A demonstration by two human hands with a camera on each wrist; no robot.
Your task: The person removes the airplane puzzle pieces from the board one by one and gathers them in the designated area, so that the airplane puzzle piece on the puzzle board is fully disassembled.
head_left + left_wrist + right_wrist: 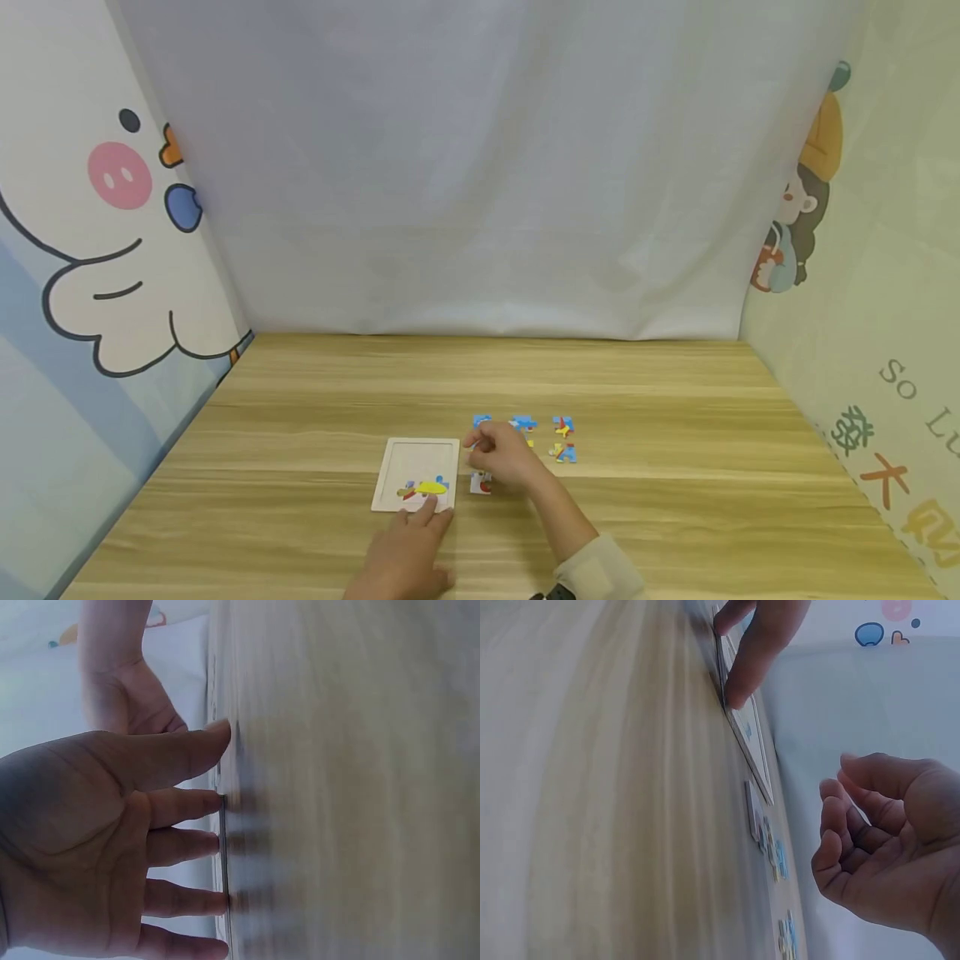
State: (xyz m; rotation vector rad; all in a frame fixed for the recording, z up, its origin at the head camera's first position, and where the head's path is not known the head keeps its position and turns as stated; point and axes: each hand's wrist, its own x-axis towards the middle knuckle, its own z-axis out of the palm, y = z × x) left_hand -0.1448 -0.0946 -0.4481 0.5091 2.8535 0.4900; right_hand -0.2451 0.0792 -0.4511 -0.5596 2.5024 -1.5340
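A pale square puzzle tray (416, 439) lies on the table, with joined puzzle pieces (431, 488), yellow, blue and red, along its near side. My left hand (408, 546) touches the tray's near edge and these pieces with straight fingertips. In the left wrist view the fingers (184, 851) reach to the edge side by side. My right hand (506, 454) hovers just right of the tray, above loose pieces, its fingers loosely curled. Nothing shows between its thumb and fingers in the right wrist view. A white-grey piece with red (480, 483) lies below it; the hand partly hides other pieces.
Right of the tray lie several loose pieces, among them a blue one (523, 422), a blue-red one (563, 426) and a blue-yellow one (564, 453). The wood-grain table (675, 467) meets a grey curtain (480, 208) at the back, with printed panels on both sides.
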